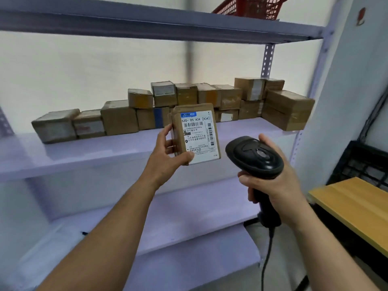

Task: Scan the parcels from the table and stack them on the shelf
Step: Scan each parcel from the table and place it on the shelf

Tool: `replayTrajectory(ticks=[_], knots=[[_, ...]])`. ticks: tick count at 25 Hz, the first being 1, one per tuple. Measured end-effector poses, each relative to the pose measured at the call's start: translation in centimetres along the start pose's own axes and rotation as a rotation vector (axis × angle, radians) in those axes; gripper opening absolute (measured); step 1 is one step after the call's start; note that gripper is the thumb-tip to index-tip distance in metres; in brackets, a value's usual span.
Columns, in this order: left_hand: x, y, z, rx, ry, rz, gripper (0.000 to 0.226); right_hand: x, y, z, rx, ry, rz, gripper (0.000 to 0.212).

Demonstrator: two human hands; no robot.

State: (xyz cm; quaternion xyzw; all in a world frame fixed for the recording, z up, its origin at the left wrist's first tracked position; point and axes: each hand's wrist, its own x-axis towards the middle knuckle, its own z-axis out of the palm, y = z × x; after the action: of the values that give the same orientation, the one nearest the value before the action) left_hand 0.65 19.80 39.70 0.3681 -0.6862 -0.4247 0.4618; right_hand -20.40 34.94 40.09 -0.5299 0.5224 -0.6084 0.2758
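Observation:
My left hand (pixel 168 152) grips a small brown cardboard parcel (pixel 197 133) upright in front of the shelf, its white shipping label with barcodes facing me. My right hand (pixel 273 183) grips the handle of a black corded barcode scanner (pixel 255 157), whose head sits just right of the parcel and a little lower. On the pale purple middle shelf (pixel 84 152) behind them, several brown parcels (pixel 189 101) stand in a row, partly stacked two high toward the right.
A red plastic basket (pixel 249 6) sits on the top shelf board. A wooden table edge (pixel 348 198) is at the right, with a black crate (pixel 365 162) behind it. Lower purple shelves (pixel 189 217) lie below my arms. The scanner cable (pixel 266 255) hangs down.

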Motion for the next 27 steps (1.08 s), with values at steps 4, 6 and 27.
replayTrajectory(ticks=[4,6,27], knots=[[2.3,-1.3,-8.4,0.021,0.125,0.008,0.081,3.1,-0.1,7.0,-0.024,-0.050,-0.012,0.097],[4.2,-1.9,-12.7,0.016,0.184,0.007,0.081,4.9,0.0,10.7,-0.050,-0.069,-0.022,0.096],[25.2,-5.5,-25.7,0.283,0.242,-0.051,0.075,16.1,3.2,22.5,-0.128,0.028,0.031,0.095]])
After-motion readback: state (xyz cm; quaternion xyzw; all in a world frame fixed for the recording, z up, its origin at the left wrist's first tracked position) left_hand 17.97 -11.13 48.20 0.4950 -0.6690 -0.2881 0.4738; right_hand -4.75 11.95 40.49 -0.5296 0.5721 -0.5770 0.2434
